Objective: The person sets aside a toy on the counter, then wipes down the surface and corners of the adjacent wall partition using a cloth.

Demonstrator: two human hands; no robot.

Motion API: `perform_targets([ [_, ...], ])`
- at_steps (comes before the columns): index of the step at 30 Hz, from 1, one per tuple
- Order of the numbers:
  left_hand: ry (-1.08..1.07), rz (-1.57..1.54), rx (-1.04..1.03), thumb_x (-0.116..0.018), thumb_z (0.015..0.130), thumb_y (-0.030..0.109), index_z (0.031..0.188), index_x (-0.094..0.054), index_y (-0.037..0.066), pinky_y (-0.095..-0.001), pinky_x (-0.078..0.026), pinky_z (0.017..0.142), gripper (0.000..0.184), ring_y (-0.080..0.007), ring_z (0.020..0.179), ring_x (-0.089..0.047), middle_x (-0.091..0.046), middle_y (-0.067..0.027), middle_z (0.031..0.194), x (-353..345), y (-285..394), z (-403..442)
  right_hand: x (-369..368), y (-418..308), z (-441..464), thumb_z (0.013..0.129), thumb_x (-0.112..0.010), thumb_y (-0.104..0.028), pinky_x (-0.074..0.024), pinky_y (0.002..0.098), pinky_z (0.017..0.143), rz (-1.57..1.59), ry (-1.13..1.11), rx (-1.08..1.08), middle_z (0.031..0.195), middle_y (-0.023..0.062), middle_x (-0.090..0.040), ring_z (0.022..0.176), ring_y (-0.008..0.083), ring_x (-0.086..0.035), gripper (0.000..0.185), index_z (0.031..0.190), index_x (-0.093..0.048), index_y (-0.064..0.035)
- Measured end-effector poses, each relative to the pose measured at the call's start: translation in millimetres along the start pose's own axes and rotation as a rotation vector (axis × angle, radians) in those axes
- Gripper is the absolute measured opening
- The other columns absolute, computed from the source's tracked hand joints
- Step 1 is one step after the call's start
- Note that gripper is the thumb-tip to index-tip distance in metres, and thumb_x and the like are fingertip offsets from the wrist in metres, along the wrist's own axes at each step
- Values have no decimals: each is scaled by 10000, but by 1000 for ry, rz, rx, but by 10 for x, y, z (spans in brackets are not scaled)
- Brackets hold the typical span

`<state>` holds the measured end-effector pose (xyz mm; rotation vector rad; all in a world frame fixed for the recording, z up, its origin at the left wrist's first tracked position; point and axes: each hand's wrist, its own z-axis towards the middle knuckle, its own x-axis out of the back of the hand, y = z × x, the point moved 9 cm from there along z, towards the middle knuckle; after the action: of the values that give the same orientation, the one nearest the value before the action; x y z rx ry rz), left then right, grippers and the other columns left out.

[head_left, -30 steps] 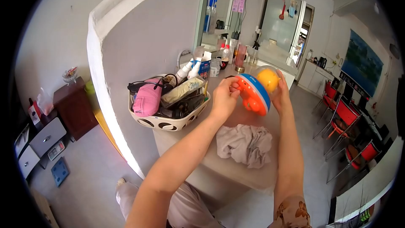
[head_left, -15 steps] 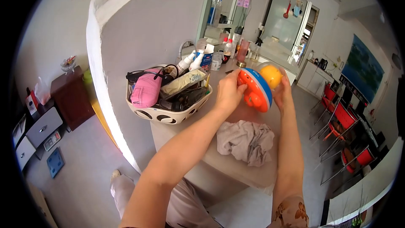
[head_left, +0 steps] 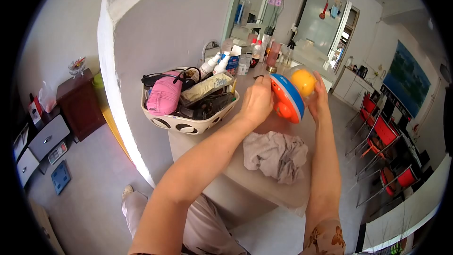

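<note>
While the left hand (head_left: 257,99) pinches at the edge of the orange-red side, the right hand (head_left: 320,97) cups the other side, and between them, right of centre in the upper half of the frame, hangs a round plastic toy (head_left: 291,93), up in the air and tilted! Fingers of the left hand are bent and drawn together; exactly which bit they pinch is hidden, can't tell. Over on the right hand, the fingers curve round the clear plastic dome (head_left: 296,72), part of that grip out of sight behind it

Good handling here, I'd say, means letting the right palm carry the weight while the left fingertips do the fine work, pressing on the firm rim rather than squeezing the dome. Easy on the wrists, too: a slick, rounded shell could slip if both hands twist at once

And what a bright piece! Orange-red moulded shapes bulge on the side towards the left hand, a blue band with a pale edge and small white lettering, too small to read, circles the middle, and a glossy yellow-orange ball (head_left: 303,82) shows through the dome. Below it a crumpled grey-beige cloth (head_left: 276,156) lies on the pale counter (head_left: 283,195), and off to the left, just left of centre in the frame, sits a white plastic basket (head_left: 165,122) with dark oval marks, a pink zipped pouch (head_left: 165,95) lying on top of its load
</note>
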<state>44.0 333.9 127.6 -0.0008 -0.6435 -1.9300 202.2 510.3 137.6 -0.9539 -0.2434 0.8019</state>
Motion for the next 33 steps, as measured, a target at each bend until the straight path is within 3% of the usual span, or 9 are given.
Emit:
perform_targets([
  [3, 22, 19, -15, -652, 831, -16, 1200, -553, -35, -536, -510, 775, 383, -482, 906, -622, -628, -244, 1029, 14, 20, -16, 48, 21, 44, 928, -635, -381, -481, 585, 982, -24, 7, 17, 1447, 141, -479, 1302, 321, -517, 736, 1553, -315, -159],
  [6, 13, 22, -4, -657, 830, -12, 1204, -551, -45, -533, -511, 776, 389, -479, 907, -622, -628, -245, 1030, 1, 9, -19, 76, 48, 45, 925, -627, -367, -495, 583, 961, -6, 10, 16, 1431, 137, -495, 1281, 316, -535, 718, 1547, -330, -167],
  [18, 90, -121, 11, -599, 821, -99, 1235, -573, -64, -457, -532, 821, 416, -419, 942, -658, -665, -248, 1035, 102, -4, -40, 121, 68, 49, 942, -609, -353, -511, 553, 949, -4, 43, 57, 1433, 133, -493, 1274, 315, -540, 685, 1543, -336, -169],
  [21, 117, -151, 117, -569, 833, -94, 1245, -577, -57, -444, -530, 835, 413, -391, 974, -666, -663, -251, 1064, 206, -78, -48, 58, 17, -8, 912, -668, -408, -466, 503, 1043, -34, 94, 46, 1463, 122, -476, 1334, 307, -491, 769, 1535, -342, -97],
  [24, 42, -105, -25, -554, 847, -77, 1257, -580, -48, -423, -527, 826, 412, -359, 961, -667, -657, -235, 1042, 582, 370, -157, 42, 10, -20, 926, -681, -338, -538, 440, 926, -146, 199, -10, 1419, 139, -503, 1258, 276, -551, 668, 1496, -423, -100],
  [30, -32, -144, -190, -602, 860, -34, 1194, -591, -18, -412, -509, 785, 334, -372, 882, -615, -605, -168, 979, 1399, 1119, -958, -391, -175, 72, 825, -812, -297, -506, 350, 959, -400, 314, 145, 1386, 176, -544, 1231, 265, -570, 703, 1404, -526, -18],
  [33, -79, -89, -126, -628, 836, -41, 1154, -629, 1, -398, -515, 779, 321, -358, 893, -632, -637, -169, 1001, 1669, 1043, -1353, -594, -175, 236, 753, -852, -360, -491, 395, 992, -815, 301, 364, 1392, 193, -547, 1223, 303, -585, 751, 1367, -567, -35],
])
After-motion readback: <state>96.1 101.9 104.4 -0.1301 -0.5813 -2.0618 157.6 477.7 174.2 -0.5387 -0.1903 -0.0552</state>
